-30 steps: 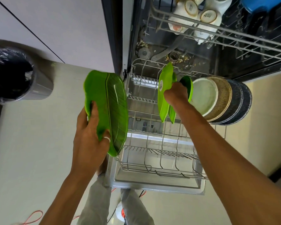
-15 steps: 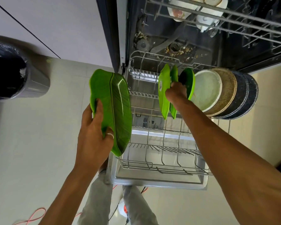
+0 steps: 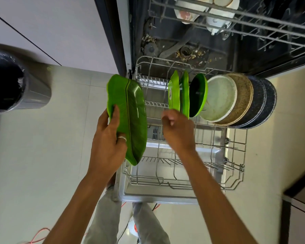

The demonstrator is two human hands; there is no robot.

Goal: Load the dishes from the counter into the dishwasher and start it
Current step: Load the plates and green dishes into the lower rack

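Note:
My left hand (image 3: 107,141) grips a large green leaf-shaped plate (image 3: 130,117), held on edge just left of the pulled-out lower rack (image 3: 183,180). Two green leaf plates (image 3: 174,92) stand upright in the rack. To their right stand a green bowl (image 3: 199,95), a white plate (image 3: 220,97), a speckled brown plate (image 3: 243,101) and dark plates (image 3: 266,103). My right hand (image 3: 178,131) hovers just below the standing green plates, fingers loosely curled, holding nothing.
The upper rack (image 3: 245,20) holds white cups (image 3: 220,13). Food scraps lie on the dishwasher floor (image 3: 187,53). A grey bin with a black liner (image 3: 12,83) stands on the floor at left. An orange cable (image 3: 37,235) lies near my feet.
My right hand has let go of the green plates in the rack and drawn back toward me. The left hand has kept its plate, shifting it slightly toward the rack.

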